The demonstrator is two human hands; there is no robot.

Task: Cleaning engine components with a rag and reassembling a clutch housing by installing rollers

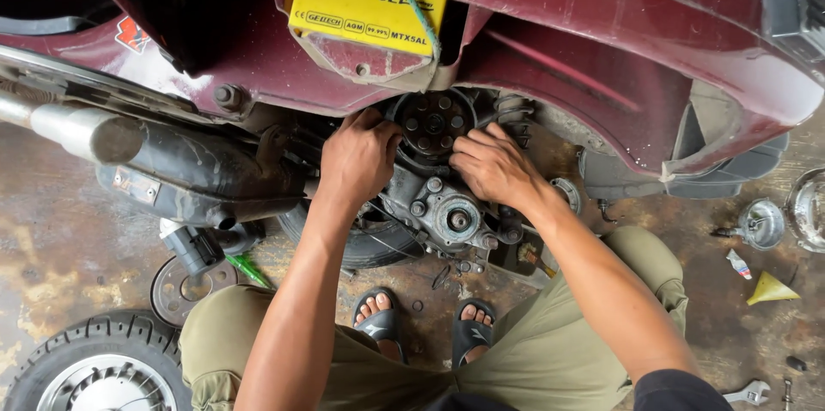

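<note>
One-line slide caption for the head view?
Squatting person's left hand and right hand grip a round black hub under a maroon scooter.

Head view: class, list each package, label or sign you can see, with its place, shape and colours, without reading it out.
Battery: top centre, yellow box, black print.
Sticker: upper left on maroon body, small, red-orange.
Tube: right on floor, small, white with red and blue.

Olive-green trousers (550,351), black flip-flop sandals (382,325), dark sleeve edge (679,389).
</note>
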